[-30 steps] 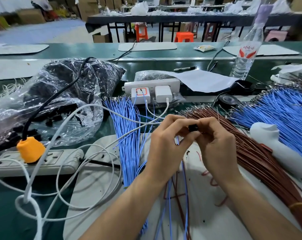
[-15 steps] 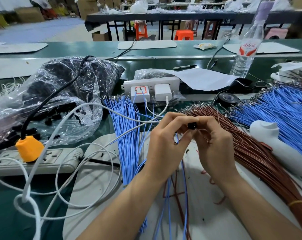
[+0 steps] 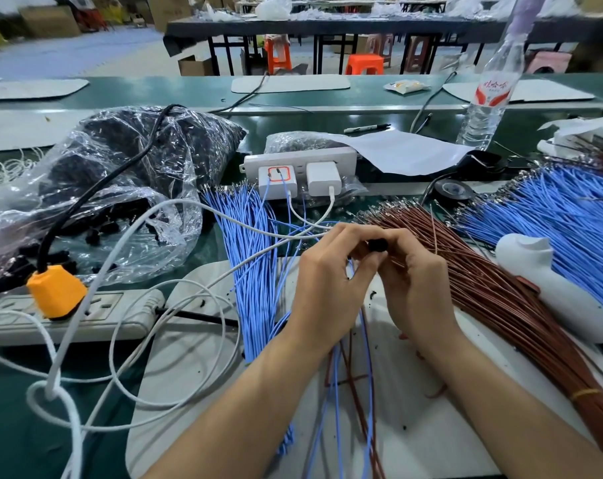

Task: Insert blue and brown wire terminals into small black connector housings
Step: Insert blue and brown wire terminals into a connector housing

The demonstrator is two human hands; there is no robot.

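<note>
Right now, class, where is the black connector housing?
In the head view the black connector housing sits centre frame, pinched between the left hand and right hand, blue wire bundle to its left, brown wire bundle to its right.

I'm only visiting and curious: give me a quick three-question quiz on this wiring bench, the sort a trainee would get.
1. What do the left hand and right hand pinch between them? A) a marker pen B) a small black connector housing C) a roll of tape
2. True or false: the long bundle of brown wires lies to the right of the hands.
3. Fill in: the chunky plug in the white power strip is ___.
Key: 1 B; 2 true; 3 orange.
</note>
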